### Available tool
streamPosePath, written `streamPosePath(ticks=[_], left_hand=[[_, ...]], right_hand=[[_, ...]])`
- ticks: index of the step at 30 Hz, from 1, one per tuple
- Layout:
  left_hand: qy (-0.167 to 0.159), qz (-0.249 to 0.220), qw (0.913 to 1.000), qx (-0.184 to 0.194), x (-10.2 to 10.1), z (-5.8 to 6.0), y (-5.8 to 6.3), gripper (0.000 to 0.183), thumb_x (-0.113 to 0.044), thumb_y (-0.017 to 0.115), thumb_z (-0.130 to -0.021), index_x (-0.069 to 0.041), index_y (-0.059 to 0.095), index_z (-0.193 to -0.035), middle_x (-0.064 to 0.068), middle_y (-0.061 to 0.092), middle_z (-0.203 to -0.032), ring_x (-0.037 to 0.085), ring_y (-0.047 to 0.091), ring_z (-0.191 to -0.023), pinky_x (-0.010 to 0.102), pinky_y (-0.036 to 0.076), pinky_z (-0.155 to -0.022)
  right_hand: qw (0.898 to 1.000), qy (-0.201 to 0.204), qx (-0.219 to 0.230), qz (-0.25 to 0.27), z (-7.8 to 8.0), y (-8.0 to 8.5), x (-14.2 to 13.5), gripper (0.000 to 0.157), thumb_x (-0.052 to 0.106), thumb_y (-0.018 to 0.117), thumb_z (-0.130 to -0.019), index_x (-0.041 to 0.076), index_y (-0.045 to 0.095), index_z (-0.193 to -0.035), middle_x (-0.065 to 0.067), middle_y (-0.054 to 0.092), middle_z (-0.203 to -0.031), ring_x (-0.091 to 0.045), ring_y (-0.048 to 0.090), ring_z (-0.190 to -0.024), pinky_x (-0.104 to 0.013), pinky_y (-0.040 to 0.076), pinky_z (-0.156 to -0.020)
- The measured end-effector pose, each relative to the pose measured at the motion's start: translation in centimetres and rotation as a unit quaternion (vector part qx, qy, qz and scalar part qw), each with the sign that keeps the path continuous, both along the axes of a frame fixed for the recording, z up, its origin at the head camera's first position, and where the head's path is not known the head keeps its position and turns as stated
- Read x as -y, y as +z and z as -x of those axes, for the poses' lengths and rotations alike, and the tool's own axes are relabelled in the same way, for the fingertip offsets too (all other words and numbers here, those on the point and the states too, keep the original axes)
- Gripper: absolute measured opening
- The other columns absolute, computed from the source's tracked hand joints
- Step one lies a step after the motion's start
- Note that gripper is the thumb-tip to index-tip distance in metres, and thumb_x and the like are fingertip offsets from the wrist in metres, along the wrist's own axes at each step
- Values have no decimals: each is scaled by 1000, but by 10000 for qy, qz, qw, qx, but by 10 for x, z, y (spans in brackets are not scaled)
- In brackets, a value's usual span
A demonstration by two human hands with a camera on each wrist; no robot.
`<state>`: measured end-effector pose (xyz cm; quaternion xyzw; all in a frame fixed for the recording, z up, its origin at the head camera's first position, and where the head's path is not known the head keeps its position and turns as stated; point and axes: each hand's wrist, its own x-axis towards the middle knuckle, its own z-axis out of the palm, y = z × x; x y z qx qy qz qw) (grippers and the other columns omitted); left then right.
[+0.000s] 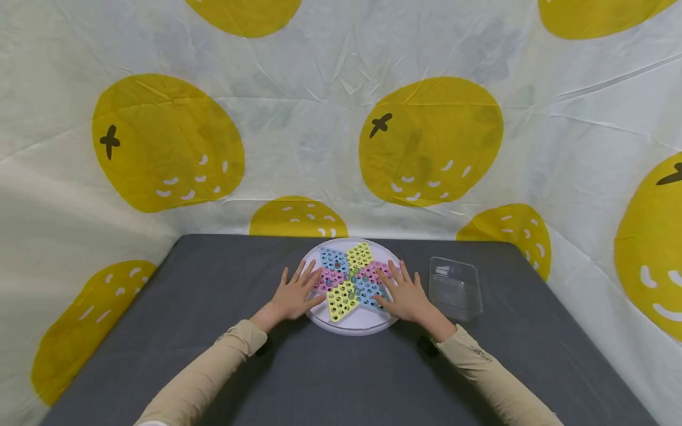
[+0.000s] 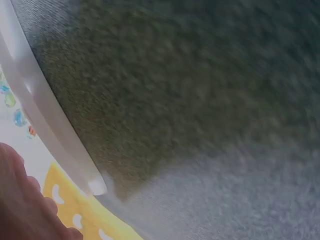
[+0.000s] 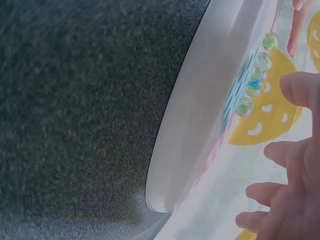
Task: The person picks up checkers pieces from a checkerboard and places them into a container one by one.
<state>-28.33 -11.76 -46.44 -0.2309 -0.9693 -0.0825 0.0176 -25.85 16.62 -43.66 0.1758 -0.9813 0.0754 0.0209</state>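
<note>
A round white tray (image 1: 358,331) lies on the dark table and bears a star-shaped Chinese checkers board (image 1: 341,303) in yellow, blue and pink sections. Clear glass marbles (image 3: 253,84) with coloured swirls stand on the board, several of them near its middle in the head view. My left hand (image 1: 294,297) is spread over the tray's left side, and my right hand (image 1: 408,297) over its right side. Both have their fingers apart and grip nothing. Whether the fingertips touch the board is unclear. The left wrist view catches the white rim (image 2: 45,115) beside part of the hand.
To the right of the tray sits a clear plastic box (image 1: 455,290). A dark grey cloth (image 1: 341,378) covers the table. Pale curtains (image 1: 303,124) with large yellow fruit prints hang behind the table and at both sides.
</note>
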Motion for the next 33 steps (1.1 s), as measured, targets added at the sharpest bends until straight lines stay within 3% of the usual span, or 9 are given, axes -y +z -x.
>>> streamPosePath(ticks=[7,19,33], left_hand=[[-240,-17,9997,-23,5,2,0,72,-59,31,-88,-18,15,-144,4,8,-152,28,2,-140,60,3,-105],[-79,648,9976,213,6,15,-4,82,-66,35,-83,-18,11,-145,0,7,-152,24,3,-140,57,6,-106],[-179,1121,9935,97,7,15,-4,85,-68,36,-81,-16,14,-144,2,16,-151,26,9,-139,56,10,-106]], right_hand=[[9999,70,-95,-4,3,0,-3,65,47,47,-87,15,30,-140,-18,20,-147,-41,13,-135,-64,19,-99],[9994,149,-281,-137,6,6,-6,66,45,51,-86,12,32,-139,-20,26,-145,-41,21,-133,-62,23,-98],[9988,197,-437,-68,14,16,-3,59,38,53,-86,10,37,-136,-21,38,-137,-40,34,-126,-56,33,-95]])
